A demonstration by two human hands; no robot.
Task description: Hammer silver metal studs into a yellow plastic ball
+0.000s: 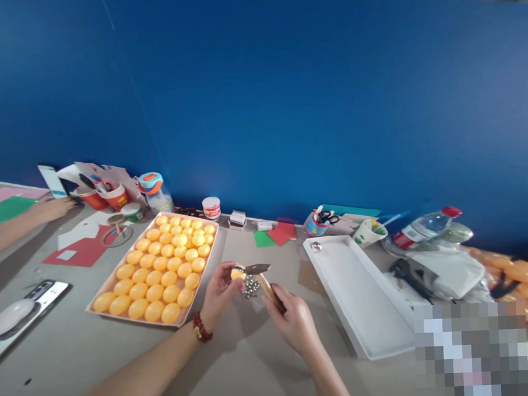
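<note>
My left hand (222, 290), with a red bead bracelet at the wrist, pinches a small orange ball (238, 273) between fingers and thumb. In my right hand (293, 319) is a hammer (267, 288) with a wooden handle and a dark metal head. The head reaches over to the ball; whether they touch I cannot tell. Just below the head lies a heap of small shiny metal pieces (251, 286), too small to name exactly. Left of my hands, a shallow box (201, 285) holds rows of similar orange balls. To the right stands a long white tray (364, 298) with a small silver item (316, 247) in its far corner.
A co-worker's hand (54, 208) reaches in at the far left by pen cups (115, 197). Red paper (80, 253) and a phone (47, 289) lie left. Along the blue wall are a jar (211, 208) and a scissors cup (315, 225). A plastic bottle (425, 229) leans right.
</note>
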